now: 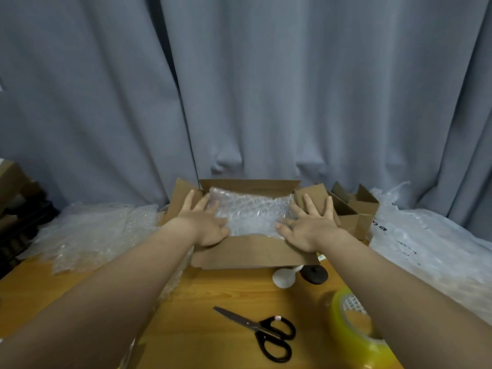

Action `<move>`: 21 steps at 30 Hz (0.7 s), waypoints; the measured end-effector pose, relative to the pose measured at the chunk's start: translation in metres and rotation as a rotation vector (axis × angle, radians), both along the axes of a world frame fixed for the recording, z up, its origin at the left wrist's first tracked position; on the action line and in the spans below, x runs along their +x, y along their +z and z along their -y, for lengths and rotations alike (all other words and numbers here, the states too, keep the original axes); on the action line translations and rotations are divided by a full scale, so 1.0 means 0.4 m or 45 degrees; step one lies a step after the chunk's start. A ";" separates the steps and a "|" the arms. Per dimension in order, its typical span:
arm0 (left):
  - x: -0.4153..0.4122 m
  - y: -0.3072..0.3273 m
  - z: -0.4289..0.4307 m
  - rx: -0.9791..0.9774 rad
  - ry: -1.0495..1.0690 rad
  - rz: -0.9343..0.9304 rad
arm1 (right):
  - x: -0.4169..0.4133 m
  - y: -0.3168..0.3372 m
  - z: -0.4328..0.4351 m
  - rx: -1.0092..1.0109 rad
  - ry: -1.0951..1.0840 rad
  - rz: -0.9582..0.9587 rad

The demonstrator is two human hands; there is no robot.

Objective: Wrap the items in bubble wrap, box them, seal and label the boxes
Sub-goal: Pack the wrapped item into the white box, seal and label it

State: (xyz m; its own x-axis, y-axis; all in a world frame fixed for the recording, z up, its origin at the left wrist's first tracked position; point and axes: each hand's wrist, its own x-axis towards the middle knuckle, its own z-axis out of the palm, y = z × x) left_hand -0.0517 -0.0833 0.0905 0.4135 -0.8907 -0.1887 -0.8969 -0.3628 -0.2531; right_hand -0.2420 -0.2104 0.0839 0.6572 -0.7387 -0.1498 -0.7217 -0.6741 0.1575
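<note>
An open cardboard box [247, 253] sits mid-table with its flaps spread out. A bubble-wrapped bundle [251, 213] fills its inside. My left hand [206, 222] lies flat with straight fingers on the bundle's left end, against the left flap. At the bundle's right end, my right hand [310, 225] presses down the same way, fingers spread toward the right flap. What the wrap covers is hidden.
Black scissors [266, 332] lie on the wooden table near me. A yellow tape roll [348, 331] stands at the right. A white and a black round object [286, 278] peek from under the box. Loose bubble wrap [87, 233] lies left, smaller boxes [355, 209] and plastic sheeting right.
</note>
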 end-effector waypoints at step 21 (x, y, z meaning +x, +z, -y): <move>0.062 0.012 -0.034 -1.224 0.044 -0.536 | 0.144 0.092 0.069 0.093 0.132 0.154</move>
State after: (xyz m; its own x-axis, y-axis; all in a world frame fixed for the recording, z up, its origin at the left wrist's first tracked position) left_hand -0.0271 -0.0697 0.0955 0.5066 -0.7308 0.4574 -0.8310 -0.2725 0.4850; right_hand -0.1844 -0.2380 0.1209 0.7456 -0.6562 -0.1159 -0.6587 -0.7521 0.0211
